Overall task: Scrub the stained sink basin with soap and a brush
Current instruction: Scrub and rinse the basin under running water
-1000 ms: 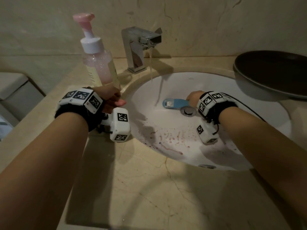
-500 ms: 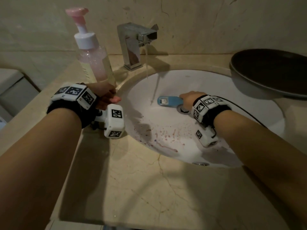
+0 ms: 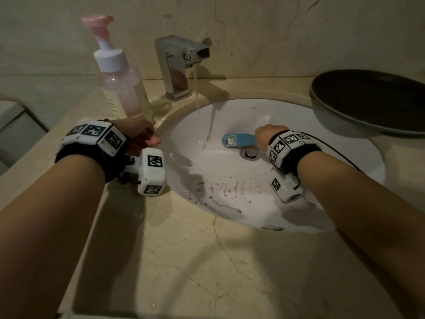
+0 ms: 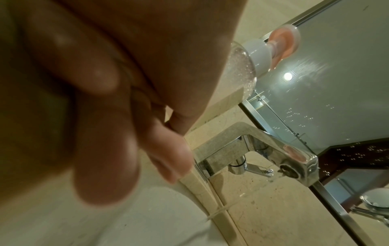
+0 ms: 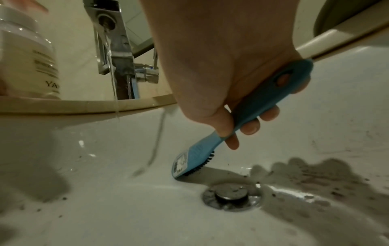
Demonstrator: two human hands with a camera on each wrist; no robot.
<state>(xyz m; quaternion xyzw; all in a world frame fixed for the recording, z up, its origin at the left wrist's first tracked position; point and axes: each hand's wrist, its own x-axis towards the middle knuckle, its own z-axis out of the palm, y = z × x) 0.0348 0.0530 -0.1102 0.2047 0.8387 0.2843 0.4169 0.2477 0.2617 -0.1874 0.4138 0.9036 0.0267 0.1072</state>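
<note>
**Q:** Report the right hand.

**A:** My right hand (image 5: pixel 221 55) grips the blue brush (image 5: pixel 238 119) — fingers (image 5: pixel 250 127) curled under the handle, thumb on top. Bristle head angled down into the sink basin (image 3: pixel 230 116), just beside the drain (image 5: pixel 231 196).

**Q:** Left hand?

**A:** My left hand (image 3: pixel 138 132) rests on the counter (image 3: pixel 207 261) at the soap bottle (image 3: pixel 122 88) base — fingers loosely curled; I cannot tell whether they hold anything.

Basin front open; rear and sides obstructed.
Faucet (image 3: pixel 181 65) overhangs rear rim, soap bottle (image 3: pixel 122 88) stands left, dark pan (image 3: pixel 372 100) overhangs right rim.
</note>
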